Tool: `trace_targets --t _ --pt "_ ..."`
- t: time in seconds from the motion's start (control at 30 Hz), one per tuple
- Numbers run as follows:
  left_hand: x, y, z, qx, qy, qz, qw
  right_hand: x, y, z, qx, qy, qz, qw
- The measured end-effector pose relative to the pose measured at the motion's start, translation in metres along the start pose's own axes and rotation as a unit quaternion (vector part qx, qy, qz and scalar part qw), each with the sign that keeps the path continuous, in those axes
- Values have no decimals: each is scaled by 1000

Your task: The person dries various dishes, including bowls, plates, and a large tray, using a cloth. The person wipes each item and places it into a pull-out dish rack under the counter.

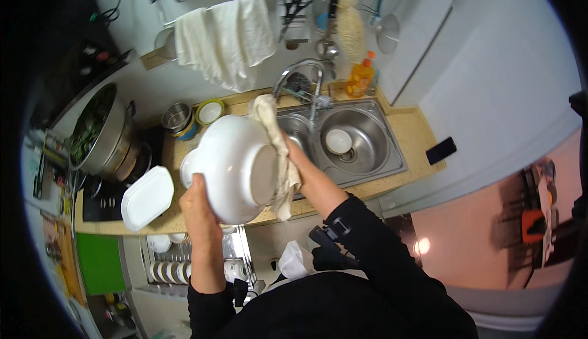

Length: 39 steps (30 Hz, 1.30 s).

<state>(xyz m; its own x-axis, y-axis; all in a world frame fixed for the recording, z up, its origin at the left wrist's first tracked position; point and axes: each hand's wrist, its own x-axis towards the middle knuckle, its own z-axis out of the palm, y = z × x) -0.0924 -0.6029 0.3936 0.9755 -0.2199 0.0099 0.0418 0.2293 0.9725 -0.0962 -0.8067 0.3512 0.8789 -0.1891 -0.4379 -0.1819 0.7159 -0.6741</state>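
A large white ceramic bowl point(229, 169) is tilted on its side above the counter, its foot ring turned toward the lower right. My left hand point(200, 206) grips it at the lower left, thumb up along the side. At its right side, my right hand point(296, 160) holds a cream cloth point(285, 178) against the bowl; the fingers are mostly hidden behind the cloth. Beyond the bowl's left edge, part of another white dish point(186, 169) shows. A small white bowl point(339, 141) sits in the right basin of the steel sink point(381, 155).
A white octagonal dish point(148, 197) lies at the counter's left, beside the stove and a large pot point(110, 141) of leafy greens. Steel bowls point(177, 117) and a yellow-rimmed bowl point(210, 111) stand by the wall. Below is an open dish rack point(243, 247). A phone point(441, 150) lies at right.
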Motion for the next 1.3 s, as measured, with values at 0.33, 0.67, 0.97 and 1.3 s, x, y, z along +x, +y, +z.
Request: trace_targets --t 0.33,0.67,0.97,1.3 --pt "0 -32 4 29 72 272 959 -17 78 30 171 -175 -98 965" --pt "13 45 -19 -16 -44 14 999 -24 18 34 165 -66 -76 981" --pt "-8 -11 3 282 -102 524 797 -11 109 42 21 -173 -213 961" --pt "-21 40 -29 -137 -164 -60 975 -14 59 7 50 -93 -114 988"
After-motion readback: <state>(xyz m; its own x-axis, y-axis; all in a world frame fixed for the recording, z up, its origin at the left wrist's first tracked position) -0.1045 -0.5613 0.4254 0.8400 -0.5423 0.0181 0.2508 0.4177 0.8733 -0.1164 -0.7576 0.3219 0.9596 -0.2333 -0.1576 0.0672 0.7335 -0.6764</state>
